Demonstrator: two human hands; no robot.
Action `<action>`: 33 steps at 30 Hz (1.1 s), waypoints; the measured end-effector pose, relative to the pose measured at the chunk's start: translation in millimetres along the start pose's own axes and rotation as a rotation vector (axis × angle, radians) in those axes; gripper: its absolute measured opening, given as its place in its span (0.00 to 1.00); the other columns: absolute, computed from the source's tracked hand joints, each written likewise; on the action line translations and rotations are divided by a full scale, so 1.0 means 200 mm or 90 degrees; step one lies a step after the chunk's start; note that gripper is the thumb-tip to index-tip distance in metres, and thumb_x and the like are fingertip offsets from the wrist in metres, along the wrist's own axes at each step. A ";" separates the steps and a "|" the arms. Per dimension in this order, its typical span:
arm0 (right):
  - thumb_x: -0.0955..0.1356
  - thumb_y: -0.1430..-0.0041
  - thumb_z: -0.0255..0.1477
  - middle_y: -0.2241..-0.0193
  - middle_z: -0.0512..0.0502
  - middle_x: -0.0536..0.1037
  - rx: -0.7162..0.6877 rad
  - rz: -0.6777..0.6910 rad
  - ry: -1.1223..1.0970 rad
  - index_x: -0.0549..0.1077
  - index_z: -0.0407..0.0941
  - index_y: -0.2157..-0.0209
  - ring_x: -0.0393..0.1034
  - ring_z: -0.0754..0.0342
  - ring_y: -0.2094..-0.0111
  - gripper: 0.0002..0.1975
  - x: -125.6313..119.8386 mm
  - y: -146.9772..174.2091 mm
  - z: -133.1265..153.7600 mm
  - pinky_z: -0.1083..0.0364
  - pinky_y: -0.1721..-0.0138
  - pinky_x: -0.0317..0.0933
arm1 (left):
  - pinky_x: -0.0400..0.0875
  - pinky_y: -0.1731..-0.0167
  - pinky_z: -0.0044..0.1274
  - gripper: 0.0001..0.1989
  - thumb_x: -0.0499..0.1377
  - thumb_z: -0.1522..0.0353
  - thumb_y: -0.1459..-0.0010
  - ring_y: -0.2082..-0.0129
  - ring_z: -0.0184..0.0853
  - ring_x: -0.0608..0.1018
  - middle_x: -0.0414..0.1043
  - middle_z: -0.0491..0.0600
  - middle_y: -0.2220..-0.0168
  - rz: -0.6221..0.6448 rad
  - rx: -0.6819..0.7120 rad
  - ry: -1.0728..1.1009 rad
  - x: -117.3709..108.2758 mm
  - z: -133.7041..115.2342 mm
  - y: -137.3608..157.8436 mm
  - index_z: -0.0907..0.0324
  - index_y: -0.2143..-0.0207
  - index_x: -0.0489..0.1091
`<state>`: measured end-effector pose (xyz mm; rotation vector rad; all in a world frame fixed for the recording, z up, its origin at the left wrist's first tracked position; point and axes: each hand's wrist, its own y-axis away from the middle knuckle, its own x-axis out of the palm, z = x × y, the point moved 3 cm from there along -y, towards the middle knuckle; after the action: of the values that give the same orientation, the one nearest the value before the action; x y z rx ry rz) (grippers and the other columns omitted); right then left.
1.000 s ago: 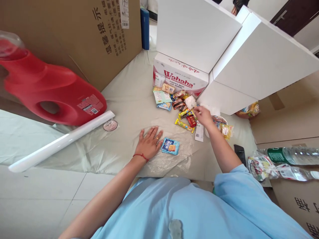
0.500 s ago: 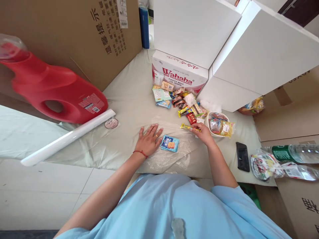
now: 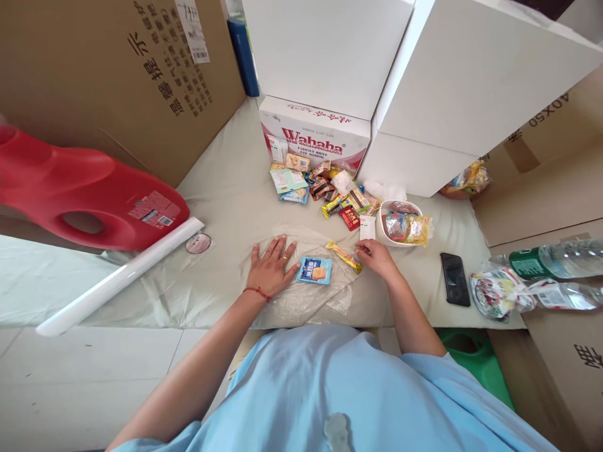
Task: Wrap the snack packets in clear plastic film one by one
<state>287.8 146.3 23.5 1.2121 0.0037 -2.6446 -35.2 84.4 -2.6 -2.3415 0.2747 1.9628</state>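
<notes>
My left hand (image 3: 269,269) lies flat with its fingers spread on the pale cloth-like cover, a red cord around its wrist. Just right of its thumb is a light-blue snack packet (image 3: 314,270) with a picture of a biscuit on it. A slim yellow snack stick (image 3: 344,256) lies slanted to the right of that packet. Beside the stick's right end is my right hand (image 3: 377,258), fingers slightly bent and loosely apart, apparently holding nothing. Beyond it are a small white packet (image 3: 367,228) and a red packet (image 3: 349,218).
A white bowl (image 3: 380,229) of snacks stands beyond my right hand. More packets are heaped against the Wahaha carton (image 3: 315,135). A phone (image 3: 455,279) and a bottle (image 3: 556,259) lie at right. A red jug (image 3: 108,216) and white roll (image 3: 122,276) lie at left.
The yellow snack stick has come nearer my body and turned to a steeper slant; my right hand has come off it to its right side. My left hand remains flat. The view has shifted slightly.
</notes>
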 end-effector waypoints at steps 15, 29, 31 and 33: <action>0.75 0.43 0.33 0.54 0.40 0.78 -0.025 0.060 0.059 0.77 0.44 0.46 0.71 0.46 0.51 0.23 0.04 0.19 -0.04 0.49 0.46 0.64 | 0.39 0.30 0.56 0.31 0.41 0.52 0.28 0.25 0.47 0.55 0.49 0.53 0.24 -0.018 0.004 0.024 -0.01 0.01 0.00 0.48 0.27 0.53; 0.69 0.43 0.35 0.66 0.44 0.75 0.108 0.050 0.200 0.80 0.44 0.56 0.71 0.48 0.66 0.15 -0.41 0.42 -0.17 0.52 0.61 0.65 | 0.39 0.29 0.52 0.31 0.41 0.55 0.28 0.26 0.45 0.57 0.48 0.53 0.24 -0.036 -0.008 0.120 0.00 0.04 -0.01 0.50 0.26 0.52; 0.68 0.41 0.39 0.65 0.44 0.74 0.117 0.001 0.172 0.79 0.44 0.55 0.69 0.49 0.69 0.18 -0.47 0.45 -0.14 0.51 0.63 0.65 | 0.40 0.28 0.50 0.31 0.42 0.55 0.28 0.26 0.43 0.58 0.48 0.53 0.24 -0.032 -0.021 0.160 0.00 0.06 -0.03 0.50 0.26 0.52; 0.68 0.40 0.42 0.64 0.43 0.74 0.088 -0.011 0.126 0.78 0.45 0.53 0.68 0.50 0.70 0.19 -0.45 0.45 -0.03 0.51 0.65 0.65 | 0.42 0.29 0.49 0.32 0.42 0.54 0.28 0.26 0.42 0.58 0.47 0.54 0.24 -0.030 -0.032 0.206 -0.01 0.09 -0.04 0.51 0.26 0.51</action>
<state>368.9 78.8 95.6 1.5203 -0.1376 -2.5631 -51.8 96.1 -3.5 -2.6661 0.1884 1.5813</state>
